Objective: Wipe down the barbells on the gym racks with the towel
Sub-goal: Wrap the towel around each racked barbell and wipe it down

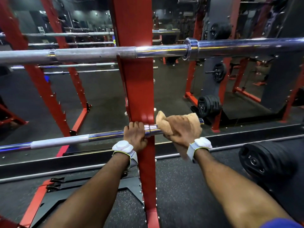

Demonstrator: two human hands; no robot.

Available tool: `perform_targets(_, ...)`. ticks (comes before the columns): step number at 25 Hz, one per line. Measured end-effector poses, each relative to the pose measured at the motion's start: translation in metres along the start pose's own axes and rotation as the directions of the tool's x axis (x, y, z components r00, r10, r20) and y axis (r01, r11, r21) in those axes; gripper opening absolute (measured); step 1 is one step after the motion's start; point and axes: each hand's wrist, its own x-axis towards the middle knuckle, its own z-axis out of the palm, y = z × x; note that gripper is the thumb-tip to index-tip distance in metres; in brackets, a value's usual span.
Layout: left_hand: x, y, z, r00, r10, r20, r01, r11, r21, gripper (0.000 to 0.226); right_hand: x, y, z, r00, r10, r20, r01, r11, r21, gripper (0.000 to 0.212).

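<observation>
A chrome lower barbell (65,140) lies across the red rack upright (138,89) at about waist height. My left hand (134,135) grips its shaft just left of the upright. My right hand (179,129) holds a tan towel (194,119) wrapped round the barbell's sleeve, right of the collar (152,129). The sleeve's end (201,121) pokes out past the towel. A second, upper barbell (98,54) rests higher on the same upright, its thick sleeve (246,46) running off to the right.
A mirror wall behind the rack reflects more red uprights and bars. Black weight plates (209,104) hang on a peg at right, and another plate stack (263,160) sits near my right forearm. Black clips (54,184) lie on the rack's base at lower left.
</observation>
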Motion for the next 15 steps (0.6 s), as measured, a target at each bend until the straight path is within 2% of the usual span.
perform_targets(3, 0.004, 0.004, -0.001, 0.998, -0.059, -0.006, 0.059, 0.998, -0.018, 0.056, -0.009, 0.028, 0.011, 0.994, 0.104, -0.02, -0.104, 0.994, 0.012, 0.041)
perform_targets(5, 0.005, 0.006, 0.0, 0.997, -0.069, -0.024, 0.068, 0.997, -0.03, 0.056, -0.016, 0.025, 0.012, 0.988, 0.152, -0.025, -0.151, 0.988, 0.033, 0.053)
perform_targets(8, 0.006, 0.007, 0.0, 0.995, -0.086, -0.047, 0.084, 0.995, -0.056, 0.057, -0.012, -0.015, 0.025, 0.981, 0.194, -0.024, -0.195, 0.979, -0.063, 0.075)
perform_targets(12, 0.008, 0.007, 0.006, 0.995, -0.097, -0.039, 0.094, 0.993, -0.076, 0.058, -0.001, -0.08, 0.033, 0.991, 0.132, 0.035, -0.132, 0.991, 0.012, 0.086)
perform_targets(15, 0.007, 0.004, 0.011, 0.994, -0.09, -0.062, 0.087, 0.994, -0.06, 0.059, -0.004, -0.048, 0.029, 0.999, -0.049, 0.021, 0.049, 0.999, 0.004, 0.094)
